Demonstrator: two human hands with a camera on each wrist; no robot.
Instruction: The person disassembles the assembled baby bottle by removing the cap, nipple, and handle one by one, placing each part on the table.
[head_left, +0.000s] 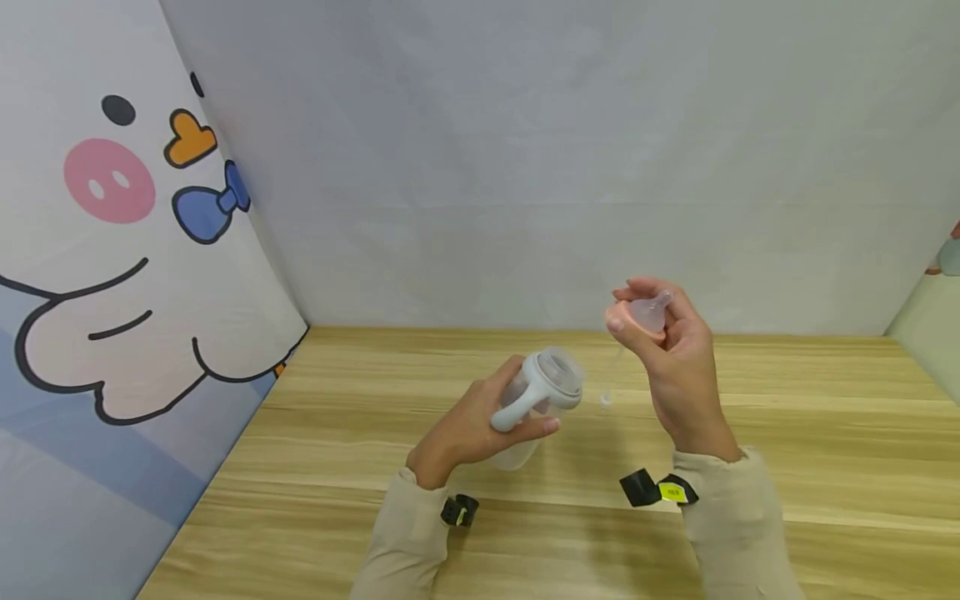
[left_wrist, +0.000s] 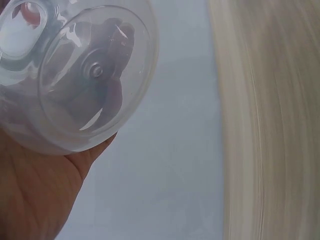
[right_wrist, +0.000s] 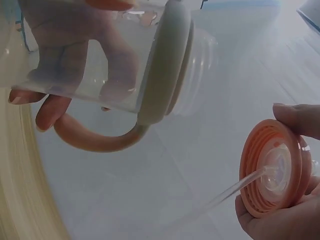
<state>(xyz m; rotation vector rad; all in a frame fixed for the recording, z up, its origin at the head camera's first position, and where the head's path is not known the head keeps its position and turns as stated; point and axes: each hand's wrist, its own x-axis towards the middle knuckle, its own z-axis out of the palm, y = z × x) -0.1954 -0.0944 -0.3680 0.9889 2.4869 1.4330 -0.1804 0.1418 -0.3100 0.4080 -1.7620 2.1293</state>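
Beige sleeves come closest to the head camera, with black bands near the cuffs. Ahead of them, we have our left grip curled round a clear bottle. Its pale grey collar sits just beyond our fingers, and a curved handle runs back from that collar beside our thumb. We hold the bottle tilted, with its base facing the left wrist camera and its threaded neck pointing from the left grip towards the other hand.

With our right grip we pinch a salmon ring by its rim; the clear teat rises from it between thumb and fingers. From the ring's underside a thin straw slants down, its small end piece hanging between our grips, apart from the bottle. Ring and neck are not touching.

Beyond both grips, the far edge of the tabletop meets a pale backdrop. Well left of our left grip, the side edge runs along a cartoon panel. Right of our right grip, we see wood reaching towards a pale green panel.
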